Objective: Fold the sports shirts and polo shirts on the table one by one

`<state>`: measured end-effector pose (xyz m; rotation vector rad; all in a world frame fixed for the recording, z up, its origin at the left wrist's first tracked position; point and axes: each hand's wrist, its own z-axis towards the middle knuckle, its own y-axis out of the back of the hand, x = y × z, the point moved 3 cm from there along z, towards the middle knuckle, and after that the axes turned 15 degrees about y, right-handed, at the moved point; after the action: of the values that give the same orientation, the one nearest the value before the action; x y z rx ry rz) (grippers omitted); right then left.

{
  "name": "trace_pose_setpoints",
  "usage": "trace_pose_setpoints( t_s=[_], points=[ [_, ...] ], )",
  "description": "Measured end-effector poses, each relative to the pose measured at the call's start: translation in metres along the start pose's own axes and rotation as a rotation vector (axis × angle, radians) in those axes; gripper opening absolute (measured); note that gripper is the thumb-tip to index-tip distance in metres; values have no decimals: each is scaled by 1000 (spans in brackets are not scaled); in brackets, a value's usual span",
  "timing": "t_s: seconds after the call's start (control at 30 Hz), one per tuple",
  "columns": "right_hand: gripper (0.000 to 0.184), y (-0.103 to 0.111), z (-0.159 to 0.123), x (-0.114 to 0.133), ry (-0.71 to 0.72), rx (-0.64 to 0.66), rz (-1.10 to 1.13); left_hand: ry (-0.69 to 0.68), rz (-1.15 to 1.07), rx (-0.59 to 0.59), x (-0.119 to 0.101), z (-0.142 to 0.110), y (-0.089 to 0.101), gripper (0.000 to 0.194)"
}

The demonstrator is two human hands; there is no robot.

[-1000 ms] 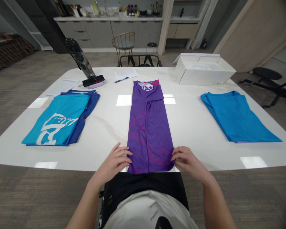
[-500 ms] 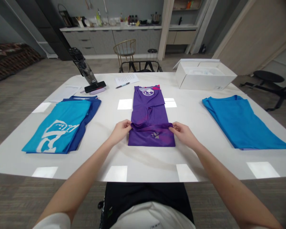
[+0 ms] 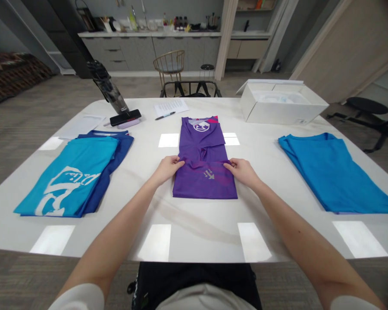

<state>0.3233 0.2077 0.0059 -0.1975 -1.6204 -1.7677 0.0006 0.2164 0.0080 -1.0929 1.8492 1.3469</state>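
A purple T-shirt [image 3: 203, 181] lies partly folded in front of me, its lower end turned up over the rest. A small grey arrow print shows on the turned-up flap, and a round white logo sits near the collar at the far end. My left hand [image 3: 168, 168] pinches the flap's left corner between thumb and fingers. At the right corner, my right hand [image 3: 241, 170] pinches the same edge. Both hands rest close to the table, level with each other.
On the white table [image 3: 265, 185], folded turquoise and dark blue shirts [image 3: 74, 172] lie left and a blue shirt [image 3: 336, 168] right. Farther back are a handheld vacuum [image 3: 111, 97], paper [image 3: 171, 106], a pen [image 3: 164, 116] and an open white box [image 3: 281, 105].
The flap's edge has moved a little away from me and now lies flatter, with its arrow print fully showing. Both hands moved with it, and the view shifted slightly.
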Motion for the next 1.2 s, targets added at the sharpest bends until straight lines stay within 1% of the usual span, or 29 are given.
trace_pose_setpoints(
  t_s=[0.1, 0.17, 0.23, 0.3, 0.37, 0.43, 0.5, 0.57, 0.67, 0.8, 0.87, 0.9, 0.93, 0.97, 1.03, 1.1, 1.13, 1.2],
  points=[
    [31, 5, 21, -3, 44, -49, 59, -59, -135, 44, -12, 18, 0, 33],
    [29, 9, 38, -5, 64, -110, 90, -94, -225, 58, -21, 33, 1, 33],
    [29, 12, 54, -8, 67, -186, 98, -97, -303, 56, -27, 49, 1, 32],
    [29, 12, 69, -13, 48, -233, 72, -73, -324, 25, -28, 65, -1, 29],
    [26, 8, 79, -19, 2, -209, 6, -36, -226, -54, -26, 78, -2, 25],
    [22, 2, 85, -25, -61, -106, -72, -4, -43, -138, -25, 86, -3, 24],
    [19, -2, 87, -31, -108, 8, -115, 8, 109, -175, -26, 91, -3, 25],
    [18, 0, 90, -35, -126, 71, -100, -6, 167, -137, -32, 95, 1, 25],
    [16, 9, 102, -39, -115, 65, 9, -44, 165, -4, -53, 105, 12, 24],
    [20, 22, 138, -46, -47, -59, 208, -108, 101, 135, -87, 129, 26, 28],
    [24, 23, 156, -51, -31, -147, 278, -141, 7, 164, -93, 144, 26, 31],
    [26, 22, 163, -54, -48, -186, 273, -140, -33, 151, -92, 152, 24, 31],
    [27, 19, 169, -58, -81, -211, 234, -121, -50, 114, -88, 159, 21, 30],
    [27, 15, 172, -61, -125, -213, 169, -83, -31, 52, -81, 166, 18, 29],
    [24, 4, 174, -68, -212, -156, 21, 25, 95, -104, -64, 177, 11, 22],
    [23, -5, 175, -72, -255, -91, -79, 86, 230, -224, -54, 184, 7, 18],
    [24, -7, 176, -73, -257, -83, -104, 77, 260, -257, -53, 186, 6, 18],
    [25, -6, 184, -72, -233, -116, -117, 7, 231, -300, -61, 191, 8, 19]
  ],
)
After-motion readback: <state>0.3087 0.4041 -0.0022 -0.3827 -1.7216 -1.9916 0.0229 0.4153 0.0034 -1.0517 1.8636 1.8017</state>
